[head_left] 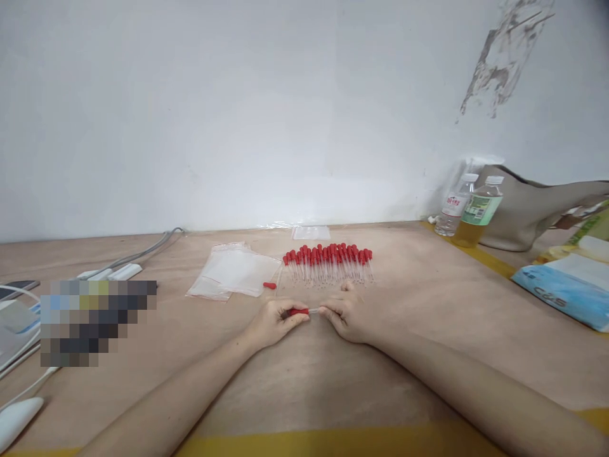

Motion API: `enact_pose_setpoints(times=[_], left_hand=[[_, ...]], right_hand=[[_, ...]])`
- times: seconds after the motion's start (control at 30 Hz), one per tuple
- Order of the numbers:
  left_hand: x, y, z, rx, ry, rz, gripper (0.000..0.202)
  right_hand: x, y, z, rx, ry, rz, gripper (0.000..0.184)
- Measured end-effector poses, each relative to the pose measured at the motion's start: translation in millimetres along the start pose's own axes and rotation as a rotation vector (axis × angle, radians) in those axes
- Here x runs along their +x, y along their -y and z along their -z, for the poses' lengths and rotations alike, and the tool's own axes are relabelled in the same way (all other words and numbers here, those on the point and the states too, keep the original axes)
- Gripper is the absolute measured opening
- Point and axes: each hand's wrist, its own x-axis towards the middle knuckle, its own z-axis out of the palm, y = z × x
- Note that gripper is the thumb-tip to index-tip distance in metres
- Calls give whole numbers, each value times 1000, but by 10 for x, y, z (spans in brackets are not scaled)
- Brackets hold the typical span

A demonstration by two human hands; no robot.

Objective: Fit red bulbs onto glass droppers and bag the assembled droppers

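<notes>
My left hand (pixel 273 320) and my right hand (pixel 345 317) meet at the table's middle, both pinched on one dropper (pixel 304 311). The left fingers grip its red rubber bulb, the right fingers hold the clear glass tube. Just beyond the hands lies a row of several droppers (pixel 328 261) with red bulbs pointing away. A loose red bulb (pixel 269 285) rests left of that row. A stack of clear plastic bags (pixel 233 274) lies to the left of it.
Two bottles (pixel 469 212) stand at the back right by a beige bag (pixel 537 209). A blue tissue pack (pixel 564 292) lies at the right. Cables and a power strip (pixel 118 270) sit at the left, a white mouse (pixel 16 420) at the near left.
</notes>
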Motion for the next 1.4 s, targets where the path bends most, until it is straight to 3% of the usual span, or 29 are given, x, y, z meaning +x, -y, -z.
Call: enact_pose_setpoints(times=[0.17, 0.27, 0.43, 0.53, 0.63, 0.97, 1.23, 1.4], left_hand=[[27, -44, 30, 88, -6, -57, 20], [62, -19, 107, 200, -80, -132, 28], [117, 239, 279, 529, -331, 5, 21], [128, 379, 316, 652, -356, 97, 20], [122, 437, 308, 673, -318, 117, 22], [131, 451, 319, 591, -193, 185, 24], [130, 405, 330, 565, -186, 183, 18], [131, 429, 312, 529, -314, 186, 14]], right_hand=[[33, 6, 90, -59, 35, -29, 27], [33, -22, 120, -30, 36, -92, 21], [122, -324, 188, 176, -43, -538, 21], [264, -607, 246, 193, -88, -819, 25], [434, -802, 230, 133, -112, -936, 31], [851, -726, -202, 41, -88, -1019, 31], [868, -637, -212, -31, -50, -1045, 35], [956, -259, -323, -48, -7, -812, 33]])
